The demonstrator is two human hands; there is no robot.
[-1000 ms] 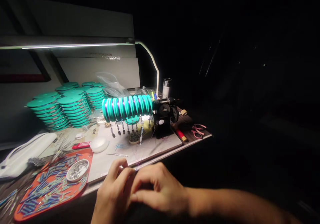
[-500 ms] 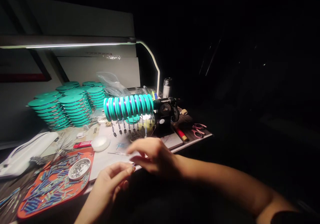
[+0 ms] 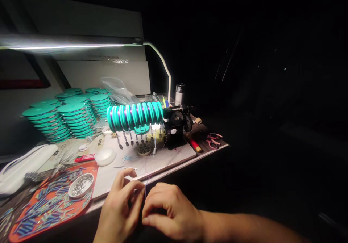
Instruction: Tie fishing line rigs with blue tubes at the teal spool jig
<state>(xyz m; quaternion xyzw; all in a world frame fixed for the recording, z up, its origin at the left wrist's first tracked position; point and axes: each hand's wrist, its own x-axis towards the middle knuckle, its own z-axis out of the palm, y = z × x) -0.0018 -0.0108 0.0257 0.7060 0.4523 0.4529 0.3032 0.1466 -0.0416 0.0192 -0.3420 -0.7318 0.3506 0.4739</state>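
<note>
Low at the table's front edge, my left hand [image 3: 123, 203] pinches a thin line [image 3: 146, 179] between thumb and forefinger. Close beside it, my right hand [image 3: 172, 210] is closed, thumb and forefinger pressed together around the line's lower part, which is too fine to follow there. The line runs upward toward a row of turquoise spools [image 3: 134, 116] wound with purple line on a black winding machine [image 3: 176, 130]. Small dark swivels and floats [image 3: 132, 138] dangle below the spools. Under them sits a round dish of small dark pieces [image 3: 144, 149].
An orange tray [image 3: 88, 201] with bluish tubes and a white bowl of metal bits [image 3: 81, 185] lies left. Stacked turquoise spools [image 3: 72, 114] stand behind. Pink scissors [image 3: 213, 141] and a red-yellow tube [image 3: 195, 145] lie right. A lamp [image 3: 67, 46] hangs above.
My right hand has come down and closed beside the left. My left hand has moved slightly right and its fingers have risen. The view has shifted a little.
</note>
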